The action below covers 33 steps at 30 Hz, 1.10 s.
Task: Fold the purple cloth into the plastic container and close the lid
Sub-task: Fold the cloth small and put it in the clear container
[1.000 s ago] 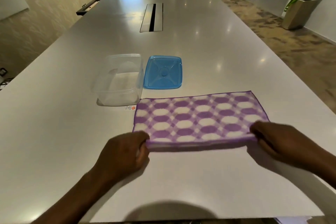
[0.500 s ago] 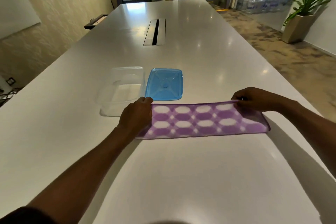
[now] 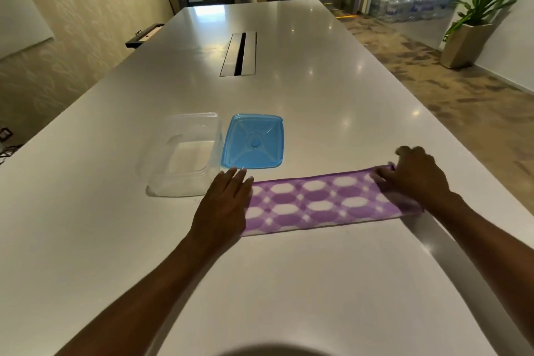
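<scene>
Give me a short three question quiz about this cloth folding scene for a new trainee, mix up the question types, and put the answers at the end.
1. True or false: the blue lid is snapped onto the clear container.
2. Multiple choice: where is the left hand? A) inside the container B) flat on the left end of the purple cloth C) lifting the lid
3. Fill in: the right hand rests on the cloth's ____ end.

Key
1. False: the lid lies on the table beside the open, empty container.
2. B
3. right
</scene>
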Each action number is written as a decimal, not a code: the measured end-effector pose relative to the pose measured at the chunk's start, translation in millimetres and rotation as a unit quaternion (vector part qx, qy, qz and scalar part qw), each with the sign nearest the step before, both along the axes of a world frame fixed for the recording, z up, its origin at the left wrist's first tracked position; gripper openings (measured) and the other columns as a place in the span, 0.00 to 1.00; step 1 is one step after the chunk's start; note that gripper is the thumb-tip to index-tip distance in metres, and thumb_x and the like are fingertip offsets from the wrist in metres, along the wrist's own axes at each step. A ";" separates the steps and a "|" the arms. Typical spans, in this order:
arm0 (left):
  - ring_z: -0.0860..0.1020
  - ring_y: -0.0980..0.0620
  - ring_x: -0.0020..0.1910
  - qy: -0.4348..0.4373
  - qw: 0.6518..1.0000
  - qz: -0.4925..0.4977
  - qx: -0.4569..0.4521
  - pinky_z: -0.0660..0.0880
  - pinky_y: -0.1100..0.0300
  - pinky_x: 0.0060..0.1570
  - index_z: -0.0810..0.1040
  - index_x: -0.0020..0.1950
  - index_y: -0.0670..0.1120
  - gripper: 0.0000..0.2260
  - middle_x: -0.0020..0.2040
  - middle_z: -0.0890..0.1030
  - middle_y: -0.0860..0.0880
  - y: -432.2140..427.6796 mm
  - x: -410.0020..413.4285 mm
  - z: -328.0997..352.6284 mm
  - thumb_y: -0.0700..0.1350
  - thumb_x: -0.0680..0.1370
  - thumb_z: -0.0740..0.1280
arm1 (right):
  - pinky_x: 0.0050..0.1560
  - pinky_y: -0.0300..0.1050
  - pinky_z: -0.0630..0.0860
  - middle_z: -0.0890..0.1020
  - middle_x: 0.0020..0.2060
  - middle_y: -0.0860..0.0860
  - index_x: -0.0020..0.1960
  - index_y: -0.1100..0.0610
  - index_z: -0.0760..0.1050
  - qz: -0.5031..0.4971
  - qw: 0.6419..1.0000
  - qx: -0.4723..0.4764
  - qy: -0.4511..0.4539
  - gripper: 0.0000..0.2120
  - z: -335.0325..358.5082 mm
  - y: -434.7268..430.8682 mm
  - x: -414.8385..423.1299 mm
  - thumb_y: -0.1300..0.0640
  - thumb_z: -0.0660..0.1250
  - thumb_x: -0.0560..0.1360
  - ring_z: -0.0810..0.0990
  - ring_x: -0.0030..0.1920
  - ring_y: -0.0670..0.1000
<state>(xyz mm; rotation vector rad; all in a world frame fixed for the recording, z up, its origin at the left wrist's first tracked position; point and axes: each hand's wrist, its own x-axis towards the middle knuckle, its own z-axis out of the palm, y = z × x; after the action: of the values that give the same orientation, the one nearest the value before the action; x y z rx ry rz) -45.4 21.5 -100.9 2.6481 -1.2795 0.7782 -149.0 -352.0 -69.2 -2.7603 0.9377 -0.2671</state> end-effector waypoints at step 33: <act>0.76 0.59 0.61 0.578 0.672 0.028 -0.461 0.73 0.64 0.62 0.69 0.69 0.51 0.17 0.67 0.75 0.50 7.8 5.1 -9.5 0.51 0.81 0.58 | 0.37 0.34 0.72 0.83 0.49 0.53 0.62 0.55 0.67 0.296 0.926 0.208 -0.106 0.18 -4.5 286.7 46.2 0.52 0.66 0.75 0.81 0.43 0.51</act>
<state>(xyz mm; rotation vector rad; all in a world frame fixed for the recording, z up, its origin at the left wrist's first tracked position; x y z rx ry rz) -40.4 29.3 -110.4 1.6249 -0.2521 -0.3068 -102.8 -65.2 -73.8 -2.4049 0.0634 -0.2210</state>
